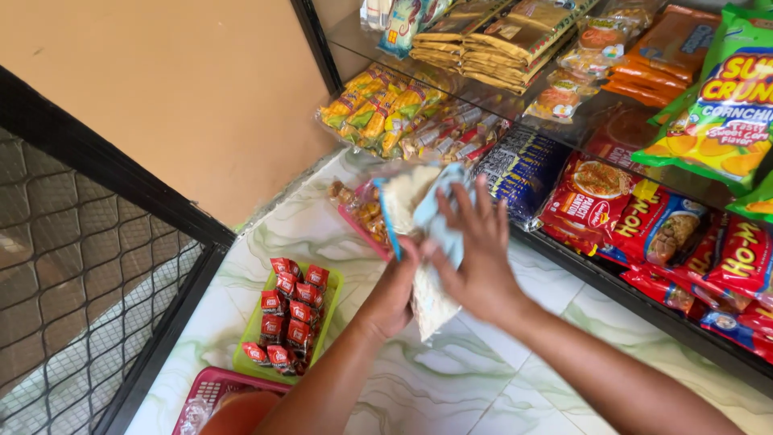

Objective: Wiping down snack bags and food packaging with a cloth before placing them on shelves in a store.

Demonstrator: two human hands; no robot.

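Note:
Both my hands hold a clear plastic bag (429, 304) filled with white grains, raised over the marbled counter. My left hand (394, 292) grips the bag from below and the left side. My right hand (477, 256) is spread over its upper part, fingers pressed on a pale blue and white packet (435, 211) at the top. Just behind the bag lies a pink tray of snack packs (360, 211).
A green tray (328, 310) with several small red packets sits at the lower left, a pink basket (211, 389) below it. Shelves (612, 282) on the right hold noodle packs, chip bags and candies. A black mesh frame (121, 266) borders the left.

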